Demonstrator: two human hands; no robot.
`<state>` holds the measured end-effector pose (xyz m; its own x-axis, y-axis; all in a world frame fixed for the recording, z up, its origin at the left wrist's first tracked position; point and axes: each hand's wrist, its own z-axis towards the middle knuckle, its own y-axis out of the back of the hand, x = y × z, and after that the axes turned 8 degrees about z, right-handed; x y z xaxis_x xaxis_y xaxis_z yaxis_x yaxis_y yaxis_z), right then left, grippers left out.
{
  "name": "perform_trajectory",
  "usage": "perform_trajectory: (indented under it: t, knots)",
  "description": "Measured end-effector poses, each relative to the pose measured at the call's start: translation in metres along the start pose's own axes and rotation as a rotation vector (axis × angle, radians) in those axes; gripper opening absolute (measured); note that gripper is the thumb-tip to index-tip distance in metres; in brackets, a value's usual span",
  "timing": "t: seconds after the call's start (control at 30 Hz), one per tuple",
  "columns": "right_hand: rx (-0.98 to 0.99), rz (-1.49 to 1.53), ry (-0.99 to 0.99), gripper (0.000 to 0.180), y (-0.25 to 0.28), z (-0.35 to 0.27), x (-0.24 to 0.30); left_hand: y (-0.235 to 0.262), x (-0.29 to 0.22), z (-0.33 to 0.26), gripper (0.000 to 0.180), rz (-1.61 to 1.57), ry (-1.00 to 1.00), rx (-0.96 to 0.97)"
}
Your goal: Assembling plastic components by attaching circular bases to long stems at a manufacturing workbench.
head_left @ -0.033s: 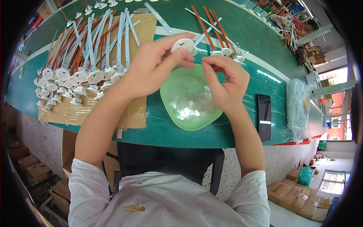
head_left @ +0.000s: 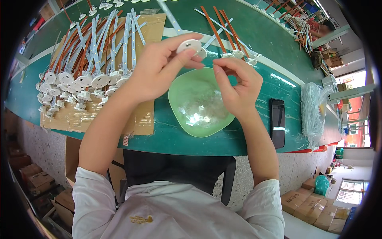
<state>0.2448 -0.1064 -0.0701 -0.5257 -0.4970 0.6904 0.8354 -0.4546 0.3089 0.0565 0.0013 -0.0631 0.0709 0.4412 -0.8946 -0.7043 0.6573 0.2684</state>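
My left hand (head_left: 157, 65) grips an LED strip lamp by its round white base (head_left: 188, 46). Its pale strip (head_left: 170, 18) with small dots stretches away toward the far side of the table. To the right, the thumb and fingers of my right hand (head_left: 240, 87) are pinched together; anything between them is too small to make out. Below both hands stands a light green bowl (head_left: 175, 93) with a layer of small shiny bits in it, too blurred to name. Beyond my right hand lie several more lamps with white bases (head_left: 238, 54) and orange-brown or pale strips.
At left, a heap of similar lamps (head_left: 99, 81) covers much of a cardboard sheet (head_left: 141, 119). A black phone (head_left: 277, 123) lies right of the bowl, beside crumpled clear plastic (head_left: 312, 113). A person (head_left: 324, 28) is at the far right. Cardboard boxes (head_left: 304, 207) stand on the floor.
My left hand has shifted very slightly left with the lamp, and the strip's far end has swung a little to the right. My right hand stays nearly where it was.
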Motion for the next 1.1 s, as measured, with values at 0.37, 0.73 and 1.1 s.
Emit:
perform_trajectory:
  t: [0.37,0.73,1.1]
  knots:
    - [-0.058,-0.142,0.062,0.013,0.004,0.005,-0.016,0.004,0.004,0.004,0.042,-0.020,-0.012,-0.020]
    - [0.036,0.437,-0.161,0.044,0.003,-0.001,0.004,-0.011,-0.009,-0.006,0.040,0.084,-0.205,0.170]
    - [0.037,0.354,-0.144,0.034,0.002,-0.003,0.007,-0.012,-0.009,-0.005,0.035,0.122,-0.228,0.154]
